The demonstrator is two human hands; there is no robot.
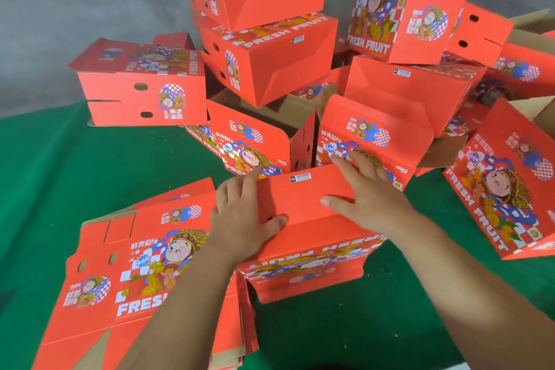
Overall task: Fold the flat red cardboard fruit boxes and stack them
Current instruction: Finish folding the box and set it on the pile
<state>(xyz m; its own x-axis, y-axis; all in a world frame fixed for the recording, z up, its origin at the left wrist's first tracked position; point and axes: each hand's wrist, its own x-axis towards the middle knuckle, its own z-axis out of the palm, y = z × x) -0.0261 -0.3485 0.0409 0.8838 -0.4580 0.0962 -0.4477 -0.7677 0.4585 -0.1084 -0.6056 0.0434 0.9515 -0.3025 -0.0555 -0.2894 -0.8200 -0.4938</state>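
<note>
Boxes fill the green desk. At near left lies a stack of flat boxes, printed side up, its corrugated edges showing at the near right corner. At far left one folded box lies tipped, its handle holes facing the viewer. Right of it the pile of folded boxes rises, tilted at odd angles, some with open brown insides showing.

At centre near, the box in work sits with its plain red panel up and its printed side facing the viewer upside down; a small white label sits near the panel's far edge. Both forearms reach in from the near edge, converging on it. The left hand lies palm down over the panel's left end, fingers spread and fairly straight, the thumb pointing right along the fold, pressing rather than gripping. The right hand rests palm down on the right end, fingers extended to the far edge and touching the printed box behind, thumb stretched left across the panel; it too presses flat, holding nothing.

At far right another folded box stands tilted, its printed face toward the viewer.
</note>
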